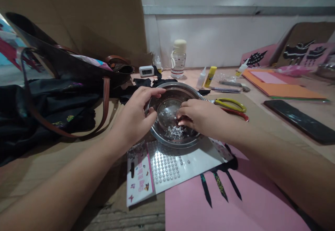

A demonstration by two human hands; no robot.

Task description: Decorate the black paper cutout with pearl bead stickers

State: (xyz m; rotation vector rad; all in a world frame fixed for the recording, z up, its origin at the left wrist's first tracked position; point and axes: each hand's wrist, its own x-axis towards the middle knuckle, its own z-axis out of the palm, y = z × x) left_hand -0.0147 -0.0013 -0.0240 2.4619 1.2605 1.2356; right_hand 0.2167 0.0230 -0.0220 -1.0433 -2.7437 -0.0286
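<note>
Lettering (142,171) in pink runs along one end of the bead packet (193,161), which lies in front of the metal bowl (178,94), its far edge hidden by it; from where I operate, I can't make the word out. Rows of pearl studs (167,165) cover part of that packet. Beyond the bowl and slightly right, a yellow glue stick (210,76) bears a dark label too small for me to read; beyond the bowl's left side stands a white device (147,71) whose display I can't read either.

My left hand (136,114) sits over the bowl's left rim, thumb and fingers parted in a loose curve. My right hand (199,114) reaches inside from the bowl's right, fingertips drawn close together; whether they hold a bead I cannot tell. Loose shiny beads (175,132) lie clustered in the bowl's near part, just below those fingertips. Right of the bowl, a tool (220,102) shows yellow and red handles.
</note>
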